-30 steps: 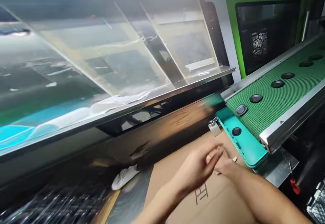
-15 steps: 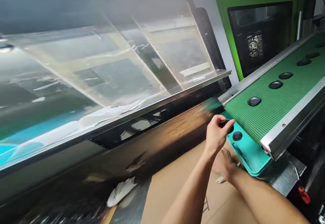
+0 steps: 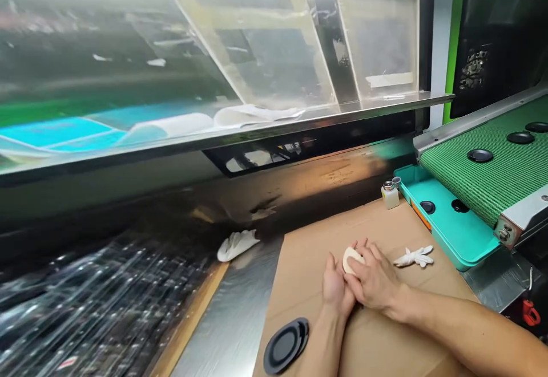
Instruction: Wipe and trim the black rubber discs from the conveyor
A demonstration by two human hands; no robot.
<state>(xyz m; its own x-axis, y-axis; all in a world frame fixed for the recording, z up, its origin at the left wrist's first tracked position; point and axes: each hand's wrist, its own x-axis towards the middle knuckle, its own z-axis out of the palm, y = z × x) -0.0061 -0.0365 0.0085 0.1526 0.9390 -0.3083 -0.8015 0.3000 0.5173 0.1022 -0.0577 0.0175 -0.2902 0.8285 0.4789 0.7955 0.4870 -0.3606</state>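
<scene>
- Fingers [image 3: 369, 260] of both hands curled closely around a cream rounded lump [image 3: 351, 260], exact kind too unclear to tell
- Left hand [image 3: 335, 286] and right hand [image 3: 374, 279] together and low, touching each other, the left no longer raised at the teal tray [image 3: 449, 234] with a dark disc in its grip
- Black round disc [image 3: 286, 345] flat on the cardboard sheet [image 3: 308, 263], just beside the left forearm, not there a second ago
- Crumpled white glove [image 3: 413, 257] on the cardboard, right of the hands
- Small capped bottle [image 3: 389, 195] at the far edge of the cardboard, beside the tray
- Green mesh conveyor belt [image 3: 483, 177] beyond the tray, with dark discs [image 3: 479, 155] on it
- White cloth [image 3: 237, 244] on the steel desk [image 3: 231, 308], left of the cardboard
</scene>
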